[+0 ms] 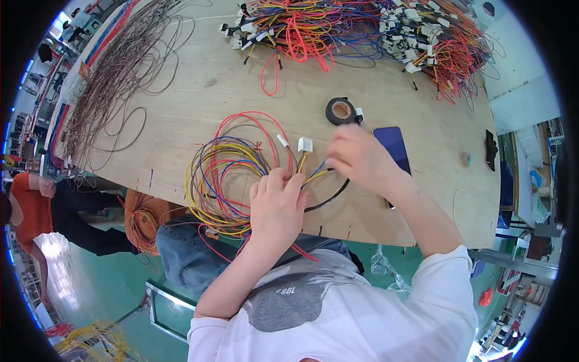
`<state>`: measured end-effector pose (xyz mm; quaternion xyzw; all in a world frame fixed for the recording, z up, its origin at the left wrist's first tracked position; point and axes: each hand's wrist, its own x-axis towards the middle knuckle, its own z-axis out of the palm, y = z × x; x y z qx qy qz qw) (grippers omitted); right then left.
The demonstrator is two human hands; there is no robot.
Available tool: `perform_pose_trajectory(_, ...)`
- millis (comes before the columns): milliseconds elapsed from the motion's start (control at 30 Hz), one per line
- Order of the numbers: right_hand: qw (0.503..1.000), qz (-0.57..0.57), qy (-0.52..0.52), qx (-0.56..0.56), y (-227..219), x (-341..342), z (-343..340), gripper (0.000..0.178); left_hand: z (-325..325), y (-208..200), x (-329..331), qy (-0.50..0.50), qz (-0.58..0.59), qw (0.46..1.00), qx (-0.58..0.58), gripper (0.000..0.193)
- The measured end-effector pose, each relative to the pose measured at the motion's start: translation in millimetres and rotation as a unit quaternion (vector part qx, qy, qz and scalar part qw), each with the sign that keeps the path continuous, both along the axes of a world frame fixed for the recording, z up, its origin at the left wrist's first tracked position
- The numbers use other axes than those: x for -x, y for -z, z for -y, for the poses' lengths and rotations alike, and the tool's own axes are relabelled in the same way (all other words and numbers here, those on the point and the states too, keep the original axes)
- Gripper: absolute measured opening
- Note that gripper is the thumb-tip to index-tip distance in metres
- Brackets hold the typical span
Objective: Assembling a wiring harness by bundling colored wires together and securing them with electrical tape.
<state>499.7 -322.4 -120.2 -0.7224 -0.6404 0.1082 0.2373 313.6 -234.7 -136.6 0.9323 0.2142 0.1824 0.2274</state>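
A coiled wire harness [202, 181] of red, yellow, blue and brown wires lies at the table's near edge. My left hand [277, 202] is closed over its right side, pressing the gathered wires. Beyond its fingertips stick out a white connector [305, 145] and a slimmer white connector [283, 140]. My right hand [362, 158], slightly blurred, has its fingers pinched at the end of a blue wire [317, 170]. Below the right hand curves a black-sleeved cable [332, 198]. A roll of black tape [341, 111] lies just beyond the right hand, beside a small black-and-white connector [359, 116].
A phone [392, 145] lies right of my right hand, partly behind the forearm. Heaps of harnesses [307, 30] with white connectors fill the far edge. Loose brown wires [120, 78] spread along the left. Another person in orange [30, 205] is at the left.
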Motion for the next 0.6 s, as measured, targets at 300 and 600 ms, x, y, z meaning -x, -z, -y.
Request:
perform_pose_trajectory(300, 0.994, 0.059, -0.094, 0.023, 8.3, 2.8, 0.7, 0.012, 3.9, 7.6, 19.5, -0.016, 0.023, 0.999, -0.027, 0.028)
perform_pose_trajectory(600, 0.963, -0.240, 0.052, 0.113, -65.0, 9.3, 15.3, 0.007, -7.4, 20.8, 26.6, -0.019, 0.071, 0.997, -0.035, 0.034)
